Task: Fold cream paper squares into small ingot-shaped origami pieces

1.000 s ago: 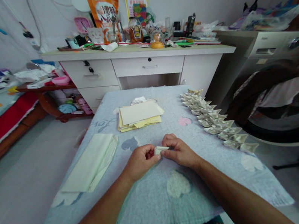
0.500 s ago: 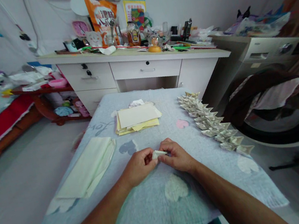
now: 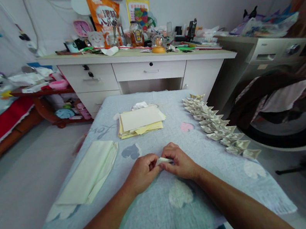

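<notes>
Paper piece (image 3: 164, 160), small, pale and folded, sits on the near side of the paper stack (image 3: 141, 118), slightly to its right and apart from it; the stack is the reference for all positions below. Left hand (image 3: 143, 172): nearer the person than the stack, thumb and fingers pinched on the left end of the piece. Right hand (image 3: 181, 161): also nearer than the stack and right of the left hand, thumb and curled fingers gripping the right end. Details of the folds cannot be told; fingers cover much of them. Stack: cream sheet on top, yellow sheets showing beneath with uneven edges, all lying on a blue patterned cloth (image 3: 147, 223). White crumpled wad (image 3: 139, 105): just beyond the far edge of the stack. Pale green folded sheets (image 3: 89, 172): left of the stack and nearer the person, lying at a slant. Folded paper boats (image 3: 216, 124): well to the right of the stack, packed closely in a slanting band from far to near; the farthest shows a yellow-and-dark pattern. White desk (image 3: 150, 70): beyond the stack, bearing an orange bag (image 3: 104, 19) and a jar (image 3: 136, 35). Washing machine (image 3: 272, 47): far right of the stack, door open, dark and white fabric in the opening.
</notes>
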`<state>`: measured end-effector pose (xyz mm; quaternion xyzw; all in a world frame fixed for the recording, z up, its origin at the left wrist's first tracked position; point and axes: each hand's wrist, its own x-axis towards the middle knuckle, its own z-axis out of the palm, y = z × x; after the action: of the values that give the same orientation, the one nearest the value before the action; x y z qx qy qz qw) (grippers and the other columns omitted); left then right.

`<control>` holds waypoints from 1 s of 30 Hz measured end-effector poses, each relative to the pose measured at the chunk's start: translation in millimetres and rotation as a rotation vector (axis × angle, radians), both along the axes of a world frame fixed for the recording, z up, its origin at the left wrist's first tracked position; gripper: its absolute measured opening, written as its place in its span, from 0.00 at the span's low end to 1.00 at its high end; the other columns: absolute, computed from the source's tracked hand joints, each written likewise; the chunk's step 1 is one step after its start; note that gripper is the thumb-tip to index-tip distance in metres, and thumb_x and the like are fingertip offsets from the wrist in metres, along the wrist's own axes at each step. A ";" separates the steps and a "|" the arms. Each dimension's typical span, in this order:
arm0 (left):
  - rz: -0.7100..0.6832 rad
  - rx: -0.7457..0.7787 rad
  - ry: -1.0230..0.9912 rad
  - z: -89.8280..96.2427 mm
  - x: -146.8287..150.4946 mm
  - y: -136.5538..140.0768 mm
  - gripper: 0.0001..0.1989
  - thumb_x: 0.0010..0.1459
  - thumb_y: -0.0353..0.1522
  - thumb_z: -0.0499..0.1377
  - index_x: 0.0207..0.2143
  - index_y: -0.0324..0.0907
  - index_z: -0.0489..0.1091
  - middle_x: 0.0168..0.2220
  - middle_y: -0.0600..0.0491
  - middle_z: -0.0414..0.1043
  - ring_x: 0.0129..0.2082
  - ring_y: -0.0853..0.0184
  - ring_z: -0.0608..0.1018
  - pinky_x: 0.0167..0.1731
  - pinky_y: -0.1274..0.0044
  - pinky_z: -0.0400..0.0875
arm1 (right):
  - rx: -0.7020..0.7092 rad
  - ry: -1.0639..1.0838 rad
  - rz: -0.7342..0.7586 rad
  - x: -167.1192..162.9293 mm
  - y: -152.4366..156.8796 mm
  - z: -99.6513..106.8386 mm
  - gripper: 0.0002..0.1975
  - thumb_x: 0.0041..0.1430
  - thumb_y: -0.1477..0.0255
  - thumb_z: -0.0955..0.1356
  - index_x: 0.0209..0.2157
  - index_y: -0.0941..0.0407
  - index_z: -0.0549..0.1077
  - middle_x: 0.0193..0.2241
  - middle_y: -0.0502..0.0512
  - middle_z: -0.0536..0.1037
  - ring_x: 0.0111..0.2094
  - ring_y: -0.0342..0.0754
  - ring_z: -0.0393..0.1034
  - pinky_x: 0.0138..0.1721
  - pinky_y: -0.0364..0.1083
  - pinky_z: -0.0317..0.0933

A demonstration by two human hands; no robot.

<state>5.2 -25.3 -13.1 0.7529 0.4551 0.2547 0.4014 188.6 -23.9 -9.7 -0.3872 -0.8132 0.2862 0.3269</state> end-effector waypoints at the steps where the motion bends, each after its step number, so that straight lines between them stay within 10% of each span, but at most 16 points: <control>1: 0.005 0.002 0.003 -0.3 -0.1 0.0 0.15 0.55 0.39 0.57 0.23 0.39 0.62 0.20 0.60 0.55 0.22 0.73 0.60 0.23 0.81 0.52 | 0.008 -0.008 0.004 0.0 -0.1 -0.2 0.09 0.57 0.68 0.68 0.26 0.56 0.69 0.24 0.47 0.67 0.32 0.45 0.60 0.41 0.47 0.49; 30: -0.026 -0.082 0.007 5.9 -5.0 2.9 0.13 0.53 0.38 0.57 0.23 0.41 0.59 0.20 0.61 0.53 0.22 0.73 0.59 0.22 0.80 0.51 | 0.014 -0.006 0.045 1.4 -1.9 8.6 0.08 0.60 0.72 0.65 0.26 0.57 0.67 0.24 0.48 0.66 0.32 0.45 0.60 0.40 0.47 0.52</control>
<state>0.2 -22.4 -7.2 0.7426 0.4566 0.2281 0.4337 190.0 -25.8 -1.1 -0.3673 -0.8247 0.2868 0.3204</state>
